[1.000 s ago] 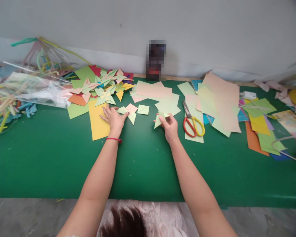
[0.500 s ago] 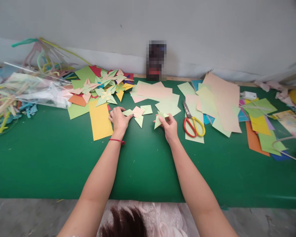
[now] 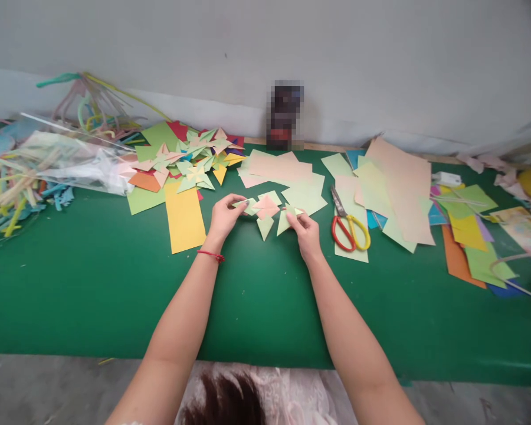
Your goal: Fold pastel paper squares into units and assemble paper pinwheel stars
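In the head view, a folded paper star (image 3: 266,206) with a pink middle and pale green points is above the green table. My left hand (image 3: 228,219) pinches its left green point between thumb and fingers. A separate-looking folded green paper piece (image 3: 285,221) is gripped in my right hand (image 3: 306,231), close against the star's right side. Whether the two touch or interlock I cannot tell. Scissors (image 3: 350,229) with one red and one yellow handle lie right of my right hand, on a pale green sheet (image 3: 357,255).
Finished-looking folded paper stars (image 3: 194,174) are heaped at the back left beside a yellow sheet (image 3: 186,224). Pipe cleaners (image 3: 17,183) and a clear plastic bag (image 3: 88,168) lie farther left. Pink and green sheets (image 3: 400,183) cover the right, and a pixelated object (image 3: 285,115) leans on the wall.
My left hand has moved right with the star, and the green piece in my right hand is now beside the star's right side. The whole view has shifted slightly.
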`<act>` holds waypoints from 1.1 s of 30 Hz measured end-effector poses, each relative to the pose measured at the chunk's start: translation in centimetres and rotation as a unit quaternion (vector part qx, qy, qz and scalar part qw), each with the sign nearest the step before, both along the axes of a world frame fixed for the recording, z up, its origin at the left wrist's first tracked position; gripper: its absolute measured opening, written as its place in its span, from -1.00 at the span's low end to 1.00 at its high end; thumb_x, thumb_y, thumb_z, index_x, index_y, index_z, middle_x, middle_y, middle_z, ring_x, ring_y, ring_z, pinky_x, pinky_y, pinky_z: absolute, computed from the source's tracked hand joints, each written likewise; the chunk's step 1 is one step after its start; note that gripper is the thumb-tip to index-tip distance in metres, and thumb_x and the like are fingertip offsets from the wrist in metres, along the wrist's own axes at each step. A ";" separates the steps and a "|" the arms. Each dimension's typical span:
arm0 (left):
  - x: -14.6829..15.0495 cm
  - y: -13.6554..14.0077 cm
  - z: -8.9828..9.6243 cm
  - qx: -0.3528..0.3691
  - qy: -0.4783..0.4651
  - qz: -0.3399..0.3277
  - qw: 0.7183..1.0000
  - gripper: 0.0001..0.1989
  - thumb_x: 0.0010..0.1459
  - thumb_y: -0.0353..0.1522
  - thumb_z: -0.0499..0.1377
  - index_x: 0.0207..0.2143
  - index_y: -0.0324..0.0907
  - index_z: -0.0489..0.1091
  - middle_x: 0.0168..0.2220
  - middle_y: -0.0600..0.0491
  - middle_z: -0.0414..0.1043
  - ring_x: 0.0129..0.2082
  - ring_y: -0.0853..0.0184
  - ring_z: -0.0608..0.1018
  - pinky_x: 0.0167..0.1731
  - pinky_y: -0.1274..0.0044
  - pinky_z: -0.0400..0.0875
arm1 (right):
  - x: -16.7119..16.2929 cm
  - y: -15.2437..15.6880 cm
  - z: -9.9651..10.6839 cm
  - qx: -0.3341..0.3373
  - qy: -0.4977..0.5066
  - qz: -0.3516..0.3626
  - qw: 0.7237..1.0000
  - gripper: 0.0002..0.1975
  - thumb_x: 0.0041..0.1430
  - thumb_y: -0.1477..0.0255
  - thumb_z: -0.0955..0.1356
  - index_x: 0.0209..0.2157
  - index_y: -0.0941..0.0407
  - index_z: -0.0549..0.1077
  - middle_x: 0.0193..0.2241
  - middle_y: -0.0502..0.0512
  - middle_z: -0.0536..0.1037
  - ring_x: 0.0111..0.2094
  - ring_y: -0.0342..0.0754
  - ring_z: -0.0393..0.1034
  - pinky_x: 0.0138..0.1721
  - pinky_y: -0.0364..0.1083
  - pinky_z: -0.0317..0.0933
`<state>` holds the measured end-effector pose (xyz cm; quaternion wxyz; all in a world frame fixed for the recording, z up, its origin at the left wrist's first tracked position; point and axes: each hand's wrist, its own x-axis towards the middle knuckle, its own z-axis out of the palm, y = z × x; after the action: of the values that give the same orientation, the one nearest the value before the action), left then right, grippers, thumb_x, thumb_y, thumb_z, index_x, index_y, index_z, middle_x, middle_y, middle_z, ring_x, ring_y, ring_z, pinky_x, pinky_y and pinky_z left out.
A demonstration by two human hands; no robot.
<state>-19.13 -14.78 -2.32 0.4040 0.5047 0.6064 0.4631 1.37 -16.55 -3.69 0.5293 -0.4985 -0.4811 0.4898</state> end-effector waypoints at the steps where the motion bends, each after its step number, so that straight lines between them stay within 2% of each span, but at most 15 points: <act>1: 0.0 0.0 0.1 -0.002 -0.012 -0.007 1.000 -0.75 -0.02 -0.23 0.16 -0.32 -0.20 0.39 -0.38 0.05 0.47 -0.50 0.39 0.51 -0.45 0.58 0.35 | 0.0 0.0 0.0 0.003 -0.004 0.005 1.000 -0.75 -0.05 0.22 0.38 -0.52 0.14 0.46 -0.33 0.06 0.54 -0.27 -0.05 0.40 -0.23 -0.09 0.28; 6: 0.9 -0.5 0.6 0.012 -0.013 -0.056 0.998 -0.76 -0.01 -0.23 0.17 -0.33 -0.19 0.42 -0.37 0.05 0.47 -0.48 0.40 0.50 -0.43 0.58 0.34 | -0.3 -0.3 0.0 -0.013 -0.049 0.011 0.999 -0.75 -0.08 0.22 0.39 -0.54 0.14 0.50 -0.54 -0.01 0.53 -0.45 -0.09 0.40 -0.34 -0.10 0.28; 11: 1.9 -1.0 0.9 0.021 0.018 -0.098 0.995 -0.81 0.00 -0.28 0.16 -0.34 -0.18 0.44 -0.37 0.07 0.48 -0.51 0.43 0.47 -0.44 0.59 0.32 | -0.3 -0.5 0.4 -0.009 -0.081 0.030 0.996 -0.76 -0.05 0.23 0.38 -0.55 0.13 0.52 -0.56 -0.01 0.53 -0.49 -0.12 0.38 -0.37 -0.11 0.27; 18: 2.3 -1.2 1.2 0.017 0.016 -0.104 0.994 -0.81 -0.02 -0.28 0.19 -0.35 -0.19 0.45 -0.37 0.07 0.47 -0.52 0.43 0.45 -0.44 0.58 0.32 | -0.2 -0.4 0.0 -0.014 -0.068 0.018 0.997 -0.77 -0.06 0.24 0.40 -0.56 0.14 0.50 -0.62 -0.04 0.47 -0.55 -0.15 0.33 -0.45 -0.14 0.23; 20: 2.5 -1.1 1.1 0.014 -0.027 -0.096 0.995 -0.77 -0.02 -0.28 0.19 -0.29 -0.18 0.43 -0.38 0.07 0.47 -0.52 0.43 0.46 -0.43 0.57 0.35 | -0.2 -0.3 -0.2 -0.019 -0.047 0.017 0.999 -0.78 -0.07 0.25 0.40 -0.55 0.14 0.51 -0.62 -0.04 0.48 -0.54 -0.15 0.35 -0.44 -0.14 0.25; 23: 2.7 -0.8 0.7 -0.008 -0.144 -0.068 0.987 -0.70 0.01 -0.26 0.17 -0.19 -0.19 0.37 -0.47 0.08 0.44 -0.50 0.40 0.48 -0.39 0.53 0.40 | -0.2 -0.3 -0.2 -0.030 -0.015 0.007 0.999 -0.78 -0.08 0.26 0.41 -0.54 0.14 0.51 -0.62 -0.04 0.50 -0.54 -0.14 0.36 -0.44 -0.14 0.29; 25: 2.7 -0.7 0.4 -0.025 -0.197 -0.060 0.978 -0.71 0.00 -0.24 0.19 -0.24 -0.21 0.37 -0.48 0.07 0.44 -0.46 0.39 0.50 -0.35 0.50 0.43 | -0.3 -0.4 -0.2 -0.036 -0.004 0.005 0.999 -0.78 -0.08 0.25 0.41 -0.53 0.14 0.52 -0.61 -0.03 0.51 -0.54 -0.13 0.38 -0.43 -0.12 0.31; 30: 2.8 -0.6 0.0 -0.031 -0.212 -0.075 0.974 -0.75 -0.08 -0.24 0.26 -0.42 -0.24 0.38 -0.46 0.06 0.46 -0.47 0.40 0.49 -0.34 0.49 0.44 | -0.3 -0.4 -0.1 -0.035 0.000 0.015 0.999 -0.77 -0.09 0.24 0.41 -0.52 0.13 0.52 -0.59 -0.03 0.53 -0.53 -0.10 0.41 -0.40 -0.10 0.35; 33: 3.0 -0.7 0.3 -0.037 -0.236 -0.068 0.969 -0.71 -0.07 -0.23 0.25 -0.32 -0.22 0.38 -0.44 0.06 0.46 -0.44 0.39 0.50 -0.33 0.48 0.44 | -0.4 -0.4 0.0 -0.032 0.002 0.011 0.999 -0.77 -0.09 0.23 0.41 -0.53 0.13 0.52 -0.59 -0.03 0.53 -0.52 -0.10 0.42 -0.40 -0.09 0.36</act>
<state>-16.13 -15.48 -2.00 0.5843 0.4060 0.4747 0.5180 1.00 -16.94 -3.74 0.5081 -0.5091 -0.4697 0.5119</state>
